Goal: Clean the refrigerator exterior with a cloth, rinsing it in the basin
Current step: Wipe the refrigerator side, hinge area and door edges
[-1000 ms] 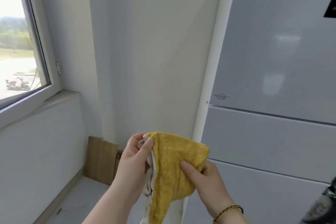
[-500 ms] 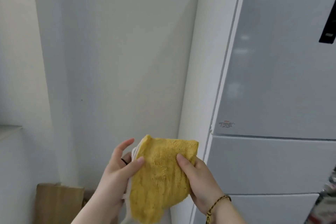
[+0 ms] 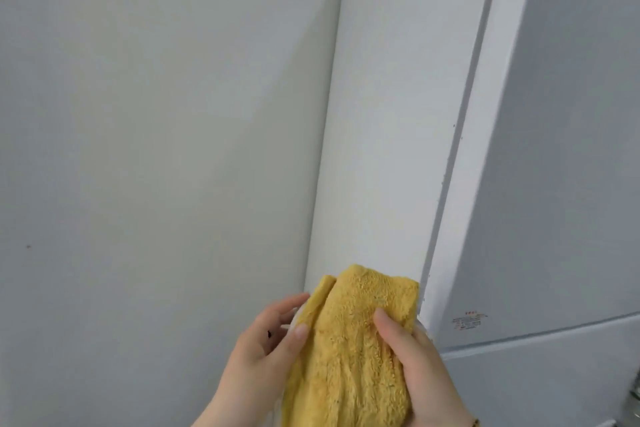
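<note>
Holding yellow cloth [image 3: 353,350]: left hand [image 3: 256,354], right hand [image 3: 415,367]; refrigerator [image 3: 554,184] sticker [image 3: 469,320] illegible.

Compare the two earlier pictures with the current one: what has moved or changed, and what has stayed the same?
The camera has tilted up and to the right. The window and the cardboard on the floor have left the view, and the white side of the refrigerator now fills the middle. Nothing was taken or let go: the left hand and right hand still hold the folded yellow cloth between them.
</note>
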The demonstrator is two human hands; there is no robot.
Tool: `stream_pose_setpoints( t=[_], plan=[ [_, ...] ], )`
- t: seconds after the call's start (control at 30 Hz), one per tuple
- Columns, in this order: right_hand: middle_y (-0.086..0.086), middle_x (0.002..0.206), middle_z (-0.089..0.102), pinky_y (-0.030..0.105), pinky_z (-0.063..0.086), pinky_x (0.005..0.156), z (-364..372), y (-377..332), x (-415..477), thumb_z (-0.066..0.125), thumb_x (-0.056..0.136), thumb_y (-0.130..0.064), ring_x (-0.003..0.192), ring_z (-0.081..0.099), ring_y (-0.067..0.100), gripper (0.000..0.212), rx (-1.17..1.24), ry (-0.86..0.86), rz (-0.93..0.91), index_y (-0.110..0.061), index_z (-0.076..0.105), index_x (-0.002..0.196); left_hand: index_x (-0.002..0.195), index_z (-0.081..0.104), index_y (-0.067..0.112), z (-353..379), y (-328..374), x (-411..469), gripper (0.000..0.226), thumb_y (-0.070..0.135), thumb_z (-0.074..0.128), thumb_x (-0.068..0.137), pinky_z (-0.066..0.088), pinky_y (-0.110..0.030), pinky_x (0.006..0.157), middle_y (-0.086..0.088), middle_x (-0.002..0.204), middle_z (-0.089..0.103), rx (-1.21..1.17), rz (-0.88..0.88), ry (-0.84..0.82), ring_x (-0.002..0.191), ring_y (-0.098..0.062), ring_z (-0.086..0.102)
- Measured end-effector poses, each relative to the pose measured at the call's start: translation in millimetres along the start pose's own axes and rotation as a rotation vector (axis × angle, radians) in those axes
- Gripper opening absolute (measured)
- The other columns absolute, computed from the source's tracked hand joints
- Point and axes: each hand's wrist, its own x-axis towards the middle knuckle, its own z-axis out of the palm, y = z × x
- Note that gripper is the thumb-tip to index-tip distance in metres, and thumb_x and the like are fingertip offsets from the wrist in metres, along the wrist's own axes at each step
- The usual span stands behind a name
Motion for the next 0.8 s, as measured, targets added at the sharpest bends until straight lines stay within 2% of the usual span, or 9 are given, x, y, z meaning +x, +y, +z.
stream_pose_setpoints(
  t=[0.1, 0.2, 0.33, 0.4, 0.47, 0.57, 0.63, 0.7, 0.8],
  plan=[
    [0.009, 0.065, 0.072, 0.022, 0.051, 0.040, 7, -17, 36, 0.067, 0.074, -0.017, 0.054, 0.069, 0.018, 0.014, 0.095, 0.068, -0.113, -0.005, 0.065, 0.082, 0.095, 0.066, 0.020, 0, 8, 49, 0.035, 0.027, 0.060, 0.061, 0.047, -0.009, 0.060, 0.006, 0.080, 0.073, -0.006, 0.033, -0.070, 0.072, 0.000, 0.066],
    [0.014, 0.088, 0.073, 0.038, 0.058, 0.056, 19, -30, 64, 0.089, 0.043, -0.030, 0.079, 0.071, 0.028, 0.058, 0.226, 0.074, -0.286, -0.005, 0.070, 0.092, 0.094, 0.066, 0.022, 1, 13, 88, 0.034, 0.029, 0.060, 0.062, 0.048, -0.010, 0.062, 0.004, 0.086, 0.073, -0.047, 0.076, -0.121, 0.078, -0.004, 0.066],
    [0.005, 0.076, 0.074, 0.032, 0.056, 0.046, 26, -48, 85, 0.069, 0.055, -0.026, 0.065, 0.071, 0.018, 0.041, 0.312, 0.210, -0.480, -0.012, 0.068, 0.094, 0.096, 0.065, 0.029, 10, 10, 135, 0.053, 0.051, 0.056, 0.049, 0.049, -0.010, 0.067, 0.017, 0.095, 0.070, -0.055, 0.151, -0.186, 0.083, 0.000, 0.063],
    [0.003, 0.081, 0.074, 0.030, 0.056, 0.047, 29, -49, 95, 0.089, 0.030, -0.037, 0.070, 0.071, 0.017, 0.064, 0.308, 0.242, -0.594, -0.015, 0.074, 0.088, 0.099, 0.063, 0.028, 17, 8, 157, 0.056, 0.053, 0.053, 0.049, 0.049, -0.011, 0.071, 0.020, 0.097, 0.068, -0.058, 0.176, -0.223, 0.084, 0.001, 0.063],
    [-0.001, 0.089, 0.074, 0.029, 0.057, 0.054, 36, -42, 108, 0.088, 0.011, -0.053, 0.079, 0.071, 0.015, 0.079, 0.224, 0.336, -0.745, -0.029, 0.075, 0.085, 0.101, 0.061, 0.031, 22, 3, 182, 0.053, 0.051, 0.054, 0.052, 0.050, -0.013, 0.075, 0.024, 0.100, 0.066, -0.084, 0.194, -0.307, 0.088, 0.003, 0.062],
    [-0.013, 0.106, 0.070, 0.030, 0.055, 0.080, 50, -36, 121, 0.079, 0.023, -0.070, 0.098, 0.066, 0.009, 0.078, 0.009, 0.487, -0.960, -0.047, 0.068, 0.097, 0.104, 0.057, 0.039, 32, 1, 210, 0.035, 0.044, 0.057, 0.069, 0.044, -0.010, 0.084, 0.020, 0.104, 0.065, -0.095, 0.194, -0.416, 0.095, 0.012, 0.056],
    [-0.019, 0.124, 0.059, 0.027, 0.045, 0.097, 64, -36, 132, 0.064, 0.047, -0.080, 0.116, 0.055, 0.004, 0.071, -0.291, 0.679, -1.154, -0.057, 0.051, 0.113, 0.105, 0.053, 0.045, 38, 4, 227, 0.021, 0.030, 0.054, 0.089, 0.037, 0.003, 0.073, 0.018, 0.110, 0.059, -0.075, 0.184, -0.500, 0.091, 0.024, 0.049],
    [-0.021, 0.144, 0.036, 0.033, 0.027, 0.111, 75, -40, 142, 0.043, 0.078, -0.071, 0.135, 0.032, 0.005, 0.058, -0.744, 0.878, -1.339, -0.052, 0.033, 0.132, 0.104, 0.048, 0.050, 45, 8, 245, 0.032, 0.020, 0.044, 0.094, 0.032, 0.009, 0.070, 0.024, 0.117, 0.048, -0.056, 0.247, -0.568, 0.091, 0.030, 0.043],
    [-0.020, 0.148, 0.020, 0.038, 0.000, 0.117, 71, -51, 153, 0.030, 0.095, -0.040, 0.143, 0.003, 0.008, 0.045, -1.393, 1.303, -1.500, -0.031, 0.023, 0.139, 0.115, 0.044, 0.047, 58, 20, 260, 0.033, 0.021, 0.042, 0.094, 0.029, -0.007, 0.098, 0.025, 0.129, 0.040, -0.028, 0.368, -0.693, 0.119, 0.014, 0.037]
  ],
)
